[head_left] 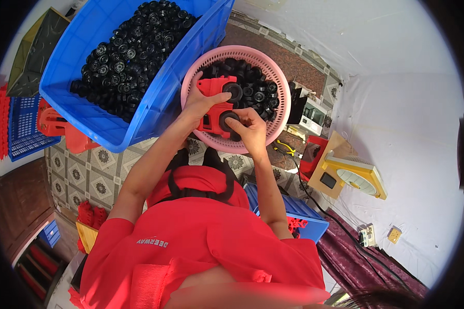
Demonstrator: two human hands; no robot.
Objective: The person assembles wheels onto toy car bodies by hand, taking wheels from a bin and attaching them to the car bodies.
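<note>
Over the pink basket (pixel 191 65), my left hand (pixel 200 101) is closed around a red plastic toy car body (pixel 216 85), its thumb lying beside an upper black wheel (pixel 234 91). My right hand (pixel 252 133) pinches a lower black wheel (pixel 227 121) at the body's near end, thumb on the wheel's face. More dark rubber shows under that wheel. The fingers beneath the car body are hidden. Inside the basket, around and behind the hands, lie many loose black wheels (pixel 260 96).
A large blue bin (pixel 157 92) heaped with black wheels (pixel 131 53) stands left of the basket. To the right are yellow-handled pliers (pixel 285 148), a white boxy device (pixel 312 116) and a yellow-framed fan (pixel 353 177). A black cable (pixel 314 201) runs down beside a blue crate (pixel 307 220).
</note>
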